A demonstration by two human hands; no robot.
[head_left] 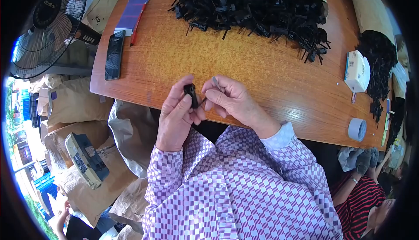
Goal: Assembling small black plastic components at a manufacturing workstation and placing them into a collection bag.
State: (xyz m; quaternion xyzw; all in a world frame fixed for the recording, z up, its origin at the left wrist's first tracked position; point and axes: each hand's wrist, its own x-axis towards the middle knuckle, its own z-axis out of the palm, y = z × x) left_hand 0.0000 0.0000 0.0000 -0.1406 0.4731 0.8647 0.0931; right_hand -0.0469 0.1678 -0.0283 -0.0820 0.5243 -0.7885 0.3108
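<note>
My left hand (173, 113) is closed round a small black plastic part (191, 95), pinched between thumb and fingers above the table's near edge. Close beside it, my right hand (235, 102) grips a thin grey tool (216, 83) whose upper end sticks out past the fingers. Between the hands a narrow dark piece (202, 101) points toward the black part; I cannot tell whether it belongs to the tool or the part. Across the far side of the table spreads a big heap of similar black plastic parts (248, 11).
The wooden table (174, 61) carries a phone (115, 56), a red pen (139, 24) and purple sheets (139, 0) at left. Rightward are a white box (358, 71), a grey tape roll (357, 129) and more black parts (377, 61). A fan (48, 13) stands left; a person in stripes (364, 200) sits right.
</note>
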